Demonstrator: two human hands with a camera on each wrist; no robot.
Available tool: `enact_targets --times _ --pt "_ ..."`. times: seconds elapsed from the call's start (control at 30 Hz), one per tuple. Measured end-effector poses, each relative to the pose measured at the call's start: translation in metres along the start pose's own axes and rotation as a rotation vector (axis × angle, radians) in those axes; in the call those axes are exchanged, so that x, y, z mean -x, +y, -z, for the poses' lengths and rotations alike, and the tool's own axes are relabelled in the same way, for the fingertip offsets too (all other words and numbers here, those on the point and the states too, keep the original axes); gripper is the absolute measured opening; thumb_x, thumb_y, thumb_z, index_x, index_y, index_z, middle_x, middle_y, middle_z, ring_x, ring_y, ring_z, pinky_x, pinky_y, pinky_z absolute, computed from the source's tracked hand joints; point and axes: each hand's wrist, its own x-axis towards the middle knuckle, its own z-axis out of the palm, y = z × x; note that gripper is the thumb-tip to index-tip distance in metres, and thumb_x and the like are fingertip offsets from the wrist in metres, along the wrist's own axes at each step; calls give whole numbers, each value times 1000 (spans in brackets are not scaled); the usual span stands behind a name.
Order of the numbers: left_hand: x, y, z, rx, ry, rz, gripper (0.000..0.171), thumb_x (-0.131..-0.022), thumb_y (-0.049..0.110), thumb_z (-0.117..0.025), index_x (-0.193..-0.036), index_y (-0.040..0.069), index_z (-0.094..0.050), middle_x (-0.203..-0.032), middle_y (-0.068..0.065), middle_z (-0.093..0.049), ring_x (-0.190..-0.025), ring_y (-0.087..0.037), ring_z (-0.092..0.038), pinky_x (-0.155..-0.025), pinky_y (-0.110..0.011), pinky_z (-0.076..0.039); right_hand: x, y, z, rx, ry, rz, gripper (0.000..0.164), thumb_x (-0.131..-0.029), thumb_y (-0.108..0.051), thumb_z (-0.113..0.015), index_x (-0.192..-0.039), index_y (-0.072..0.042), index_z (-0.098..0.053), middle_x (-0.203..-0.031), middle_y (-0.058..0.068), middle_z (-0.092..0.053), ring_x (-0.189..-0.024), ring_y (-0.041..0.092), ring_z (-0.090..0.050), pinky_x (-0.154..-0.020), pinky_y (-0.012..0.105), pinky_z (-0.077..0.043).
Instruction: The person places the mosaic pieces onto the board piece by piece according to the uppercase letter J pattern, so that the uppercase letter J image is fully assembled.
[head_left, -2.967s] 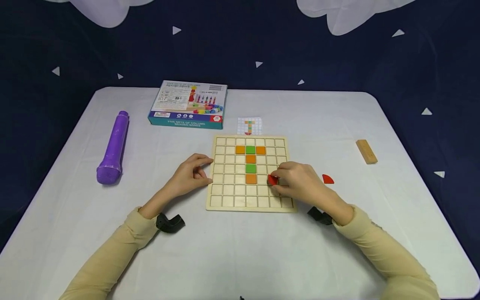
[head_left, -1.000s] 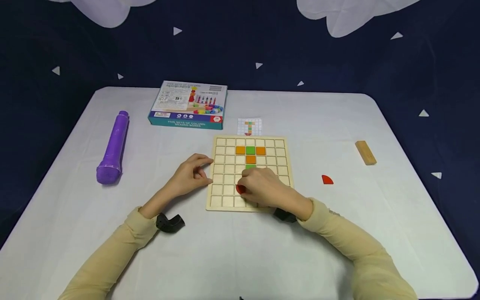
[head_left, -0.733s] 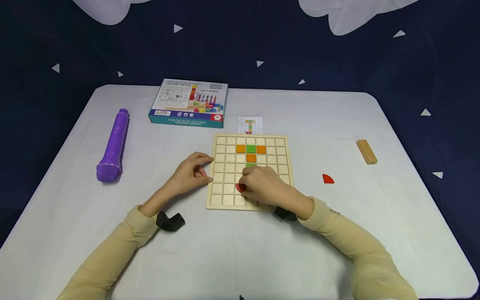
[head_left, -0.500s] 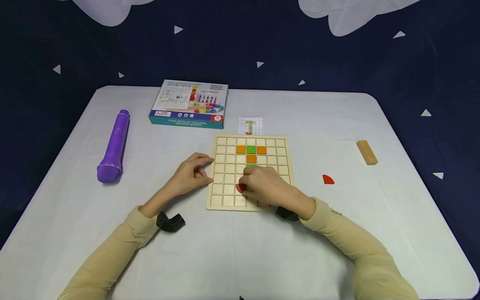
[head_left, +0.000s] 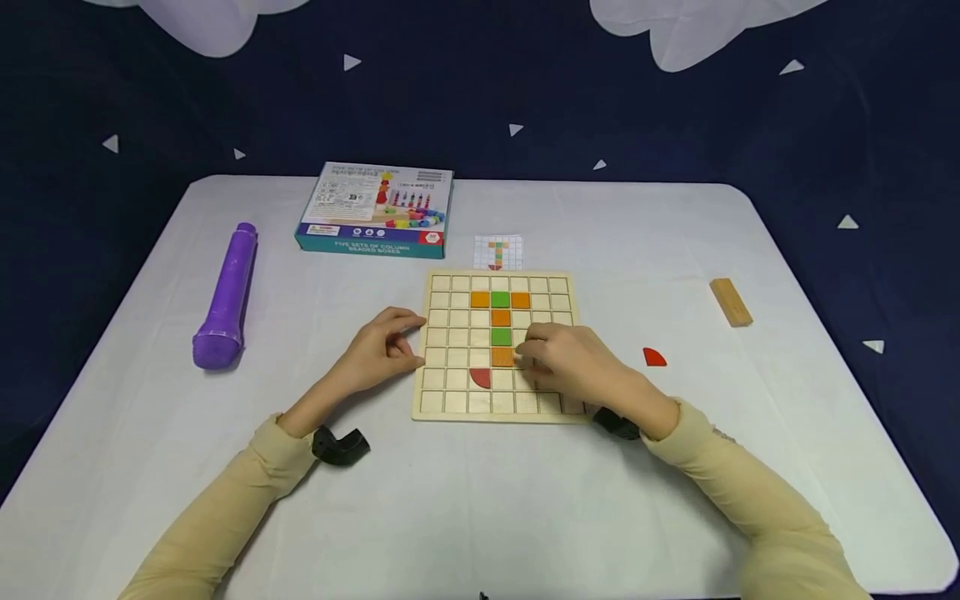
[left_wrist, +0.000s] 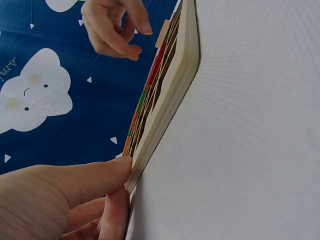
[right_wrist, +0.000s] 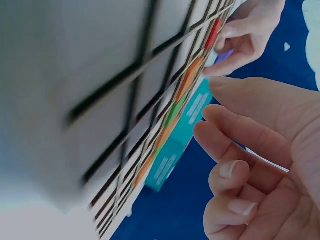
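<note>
A wooden grid board [head_left: 445, 403] lies flat on the table. An orange-and-green T of square tiles stands on it, its lowest orange tile [head_left: 502, 357] beside my right fingertips. Diagonally below and left of that tile sits a red quarter-circle tile [head_left: 480, 378]. My right hand [head_left: 573, 362] hovers over the board's right half, fingers loosely bent; the right wrist view shows nothing between thumb [right_wrist: 250, 95] and fingers. Thumb and forefinger of my left hand [head_left: 378, 350] touch the board's left edge, spread apart. A second red quarter-circle tile [head_left: 655, 357] lies on the table to the right.
Behind the board lies a small pattern card [head_left: 498, 252] showing a similar coloured figure. A beaded-toy box [head_left: 375, 208] is at the back left, and a purple microphone-shaped object [head_left: 228, 292] at the left. A small wooden block [head_left: 731, 302] lies at the far right.
My right hand carried a red quarter-circle tile leftward across the board, let it go in a square left of the middle column, and drew back to the right. The left hand stayed put.
</note>
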Motion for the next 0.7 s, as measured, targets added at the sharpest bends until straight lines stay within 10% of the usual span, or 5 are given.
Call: enact_targets --times 0.7 --pt "0 1 1 13 -3 -2 55 -76 3 -74 -126 -7 -53 -126 -19 -51 -68 -2 -54 -60 -12 -46 68 55 17 89 0 -126 22 -72 0 -75 -93 -5 -72 -95 5 -67 -83 19 -66 -65 33 -54"
